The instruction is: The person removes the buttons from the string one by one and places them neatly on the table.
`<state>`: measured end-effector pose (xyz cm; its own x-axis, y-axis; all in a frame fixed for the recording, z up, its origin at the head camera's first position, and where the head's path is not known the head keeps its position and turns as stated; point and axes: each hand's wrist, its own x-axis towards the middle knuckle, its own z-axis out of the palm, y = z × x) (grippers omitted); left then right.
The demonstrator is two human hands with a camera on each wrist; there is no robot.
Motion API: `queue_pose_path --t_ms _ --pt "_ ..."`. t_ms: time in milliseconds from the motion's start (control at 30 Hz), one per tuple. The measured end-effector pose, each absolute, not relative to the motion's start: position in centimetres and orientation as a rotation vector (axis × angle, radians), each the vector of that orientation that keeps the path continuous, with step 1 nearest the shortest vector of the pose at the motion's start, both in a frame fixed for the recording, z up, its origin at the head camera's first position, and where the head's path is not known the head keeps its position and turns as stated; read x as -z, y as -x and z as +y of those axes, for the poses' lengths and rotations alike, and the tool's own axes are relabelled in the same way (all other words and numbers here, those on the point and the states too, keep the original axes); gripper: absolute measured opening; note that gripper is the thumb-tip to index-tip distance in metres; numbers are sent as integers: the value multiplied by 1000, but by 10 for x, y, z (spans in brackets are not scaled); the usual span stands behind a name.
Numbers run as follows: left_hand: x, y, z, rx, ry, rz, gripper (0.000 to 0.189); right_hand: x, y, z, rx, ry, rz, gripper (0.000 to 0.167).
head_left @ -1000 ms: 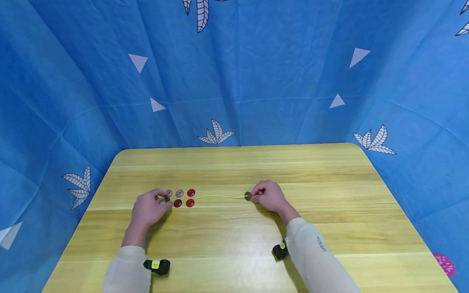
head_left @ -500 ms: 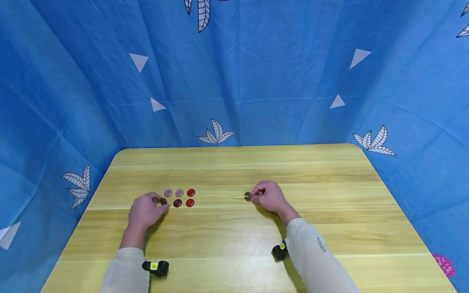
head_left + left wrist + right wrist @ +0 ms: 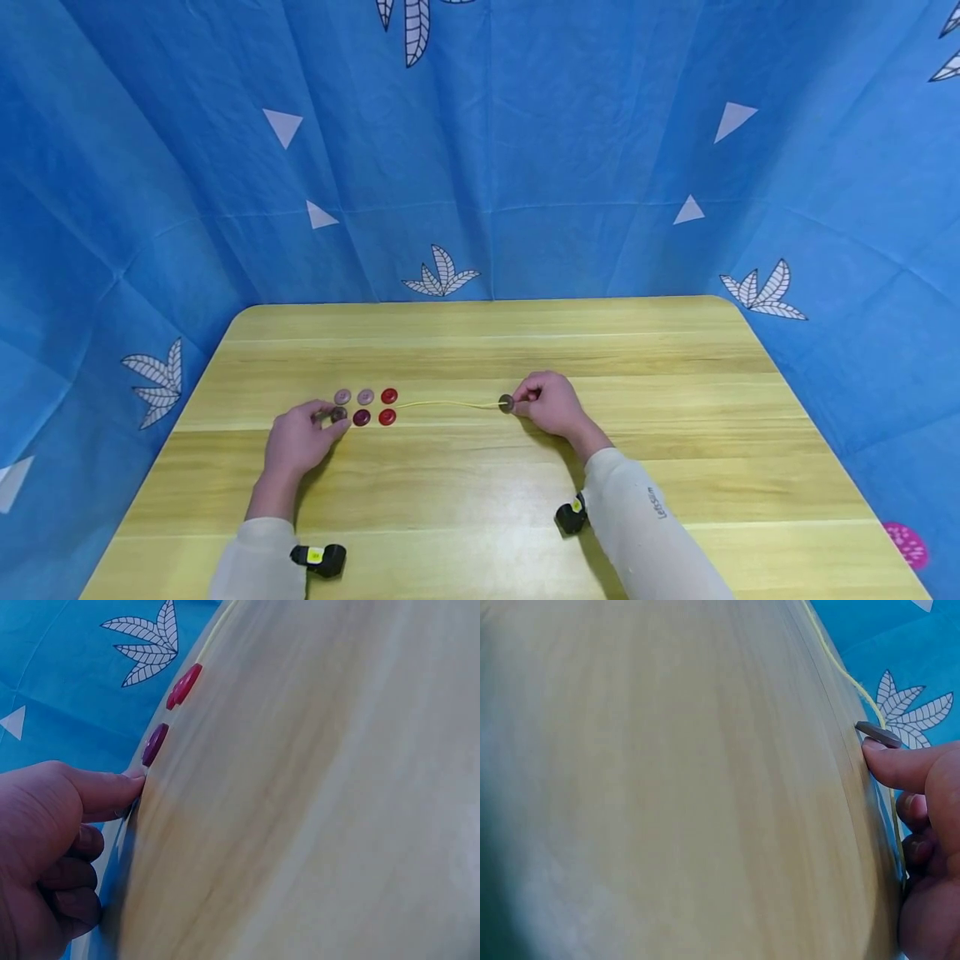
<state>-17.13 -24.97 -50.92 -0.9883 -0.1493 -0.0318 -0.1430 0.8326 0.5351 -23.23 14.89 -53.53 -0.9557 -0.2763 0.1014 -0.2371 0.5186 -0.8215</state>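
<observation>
In the head view, my left hand (image 3: 298, 437) pinches a dark brown button (image 3: 339, 414) between thumb and fingers at the tabletop. Right beside it lies a maroon button (image 3: 362, 417), then a red button (image 3: 387, 417). Behind these is a row of two pinkish buttons, the left one (image 3: 342, 397) and the right one (image 3: 365, 397), and another red button (image 3: 388, 396). My right hand (image 3: 551, 404) pinches a second brown button (image 3: 506, 403), which has a yellow cord (image 3: 450, 403) running across it. The left wrist view hides the left hand's button behind the thumb.
The pale wooden table (image 3: 480, 500) ends at the back against a blue printed curtain (image 3: 480, 167). A black wrist camera (image 3: 320, 560) sits on the left sleeve, another (image 3: 572, 514) on the right. In the right wrist view the cord (image 3: 832, 660) stretches away from the hand.
My left hand drew back left and nearer with its brown button, then edged slightly right, bringing the button into line with the maroon one. The right hand has stayed put.
</observation>
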Motion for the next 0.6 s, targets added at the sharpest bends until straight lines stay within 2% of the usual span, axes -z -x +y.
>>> queue_pose_path --t_ms 600 --pt "513 168 -252 964 -328 -2922 43 534 231 147 1444 446 2708 17"
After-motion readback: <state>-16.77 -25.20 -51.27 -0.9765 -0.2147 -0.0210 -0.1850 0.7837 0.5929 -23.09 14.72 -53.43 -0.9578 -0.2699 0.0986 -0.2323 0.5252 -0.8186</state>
